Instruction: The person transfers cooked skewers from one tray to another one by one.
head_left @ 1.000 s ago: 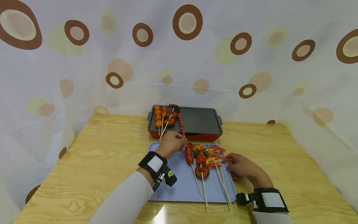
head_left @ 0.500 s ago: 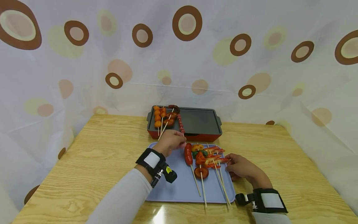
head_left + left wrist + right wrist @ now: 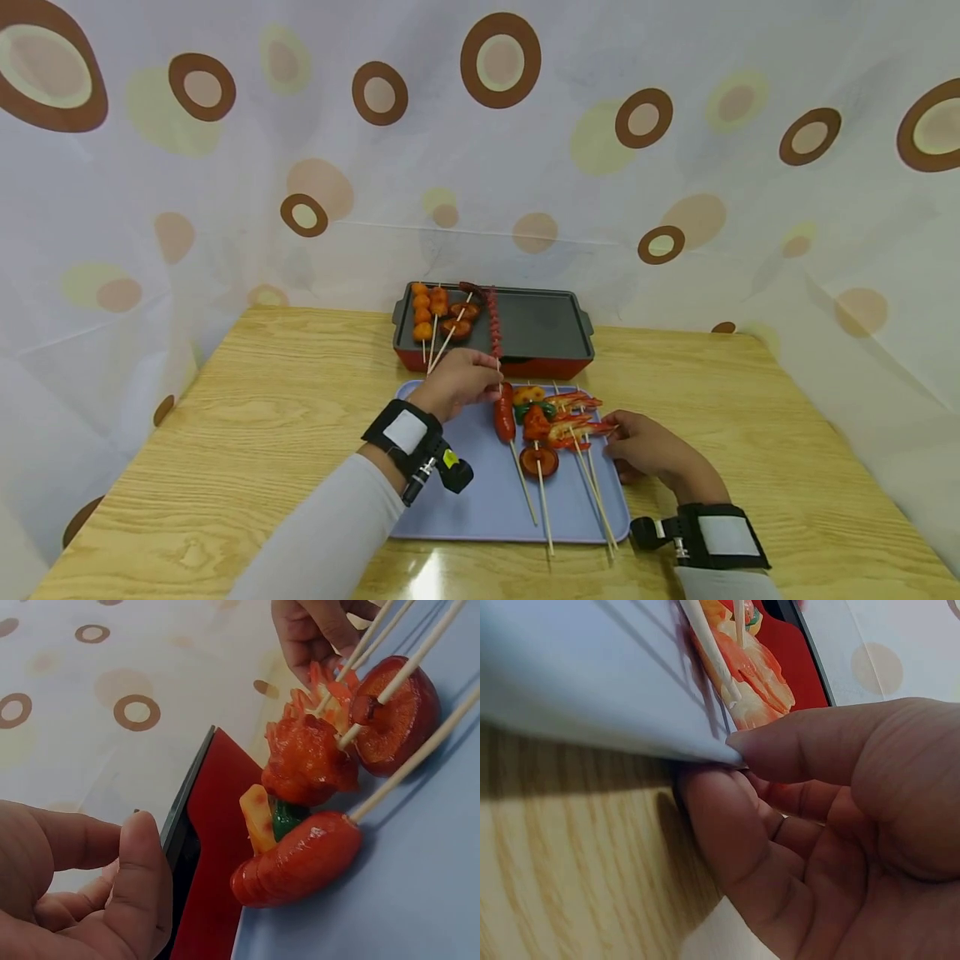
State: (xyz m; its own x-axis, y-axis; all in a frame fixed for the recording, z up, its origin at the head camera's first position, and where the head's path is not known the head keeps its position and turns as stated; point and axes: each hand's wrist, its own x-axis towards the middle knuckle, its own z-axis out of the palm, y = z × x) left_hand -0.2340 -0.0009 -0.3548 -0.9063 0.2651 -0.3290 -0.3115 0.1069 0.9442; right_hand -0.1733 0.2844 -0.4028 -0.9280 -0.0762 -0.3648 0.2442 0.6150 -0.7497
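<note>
My left hand (image 3: 459, 383) pinches the stick of a skewer of small red meat pieces (image 3: 494, 323) at the grill's front edge. The meat lies over the black plate of the red grill (image 3: 540, 321). In the left wrist view the thumb and finger of the left hand (image 3: 112, 881) meet, with the stick hidden. My right hand (image 3: 651, 450) grips the right rim of the blue tray (image 3: 457, 508), thumb above and fingers below in the right wrist view. On the tray lie a sausage skewer (image 3: 505, 415), prawn skewers (image 3: 573, 429) and a mixed skewer with a mushroom slice (image 3: 539, 462).
At the grill's left side lie a skewer of orange balls (image 3: 422, 312), an orange chunk skewer (image 3: 438, 302) and a mushroom skewer (image 3: 457, 327). The wooden table (image 3: 285, 425) runs out on both sides. A patterned cloth (image 3: 480, 167) hangs behind the grill.
The far end of the red meat skewer has swung right, away from the mushroom skewer, and now points nearly straight back. The left hand has hardly shifted; the right hand stays on the tray.
</note>
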